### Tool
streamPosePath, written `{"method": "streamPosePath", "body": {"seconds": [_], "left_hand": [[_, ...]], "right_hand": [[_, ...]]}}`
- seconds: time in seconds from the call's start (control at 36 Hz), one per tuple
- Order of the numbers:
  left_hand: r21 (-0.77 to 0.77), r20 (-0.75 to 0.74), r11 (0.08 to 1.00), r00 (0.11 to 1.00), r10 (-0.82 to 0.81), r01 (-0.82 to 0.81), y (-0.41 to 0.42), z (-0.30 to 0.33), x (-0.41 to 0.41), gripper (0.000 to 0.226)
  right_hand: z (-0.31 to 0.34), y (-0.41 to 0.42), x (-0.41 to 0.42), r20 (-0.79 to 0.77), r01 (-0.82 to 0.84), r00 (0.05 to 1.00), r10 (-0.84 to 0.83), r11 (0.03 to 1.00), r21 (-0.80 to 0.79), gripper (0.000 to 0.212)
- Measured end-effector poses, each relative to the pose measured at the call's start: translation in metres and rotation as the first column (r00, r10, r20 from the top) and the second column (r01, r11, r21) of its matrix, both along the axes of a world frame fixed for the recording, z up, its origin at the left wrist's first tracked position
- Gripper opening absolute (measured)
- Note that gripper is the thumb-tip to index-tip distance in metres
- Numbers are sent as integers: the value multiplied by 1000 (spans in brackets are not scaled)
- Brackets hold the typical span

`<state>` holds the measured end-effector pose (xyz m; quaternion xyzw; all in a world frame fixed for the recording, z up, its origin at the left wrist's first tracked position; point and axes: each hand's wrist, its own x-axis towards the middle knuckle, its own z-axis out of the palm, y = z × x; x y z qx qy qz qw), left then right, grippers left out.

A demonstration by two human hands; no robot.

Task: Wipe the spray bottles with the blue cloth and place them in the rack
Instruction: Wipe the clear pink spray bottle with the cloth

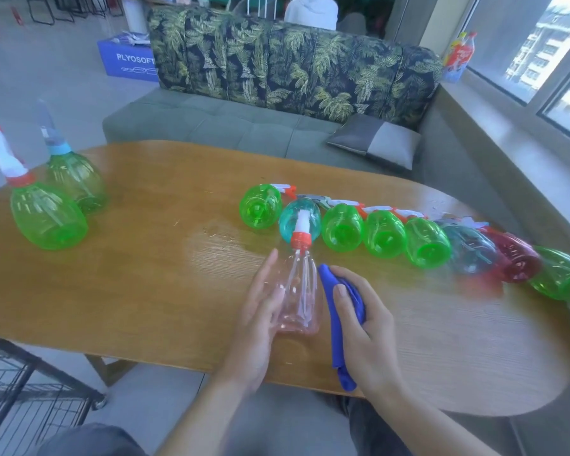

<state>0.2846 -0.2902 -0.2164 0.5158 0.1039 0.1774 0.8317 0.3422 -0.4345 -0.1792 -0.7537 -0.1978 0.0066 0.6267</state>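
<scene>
A clear pinkish spray bottle with an orange collar and white nozzle is held over the wooden table, nozzle pointing away from me. My left hand holds it from the left side, fingers along its body. My right hand grips the blue cloth against the bottle's right side. Several bottles lie in a row behind: green ones, a teal one, a red one. Two green bottles stand at the far left. A black wire rack stands at the lower left.
A sofa with leaf-print backrest and a grey cushion sits behind the table. A blue box stands on the floor behind it. A window ledge runs along the right. A damp patch shines on the tabletop.
</scene>
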Motion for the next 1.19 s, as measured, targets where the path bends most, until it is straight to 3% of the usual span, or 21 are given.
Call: {"method": "streamPosePath", "body": {"seconds": [0.14, 0.36, 0.58, 0.69, 0.81, 0.92, 1.08, 1.14, 1.19], "left_hand": [[-34, 4, 999, 1000, -15, 15, 0, 0, 2, 54], [55, -3, 998, 1000, 31, -31, -1, -3, 0, 48], [70, -3, 996, 999, 49, -49, -3, -1, 2, 49], [45, -6, 998, 999, 45, -45, -2, 0, 2, 48], [26, -8, 999, 999, 41, -40, -2, 3, -1, 43], [37, -20, 998, 999, 48, -47, -1, 5, -1, 41], [59, -5, 998, 1000, 8, -8, -1, 2, -5, 46], [51, -2, 999, 1000, -1, 1, -2, 1, -4, 46], [56, -10, 998, 1000, -2, 3, -4, 2, -3, 44]], "right_hand": [[-3, -1, -5, 22, -15, 1000, 15, 1000, -4, 30], [11, 1, 11, 136, -25, 990, 32, 998, -52, 30], [22, 24, 42, 294, -16, 950, 110, 953, -303, 30], [10, 29, 34, 380, -25, 912, 155, 945, -325, 32], [-1, 18, 25, 544, -79, 799, 258, 941, -330, 30], [-9, 5, 15, 685, -110, 595, 421, 886, -450, 29], [-12, -15, 9, 758, -103, 347, 553, 826, -555, 28], [-9, -17, 11, 744, -141, 374, 554, 827, -544, 29], [-2, -16, 14, 699, -189, 523, 488, 866, -463, 29]]}}
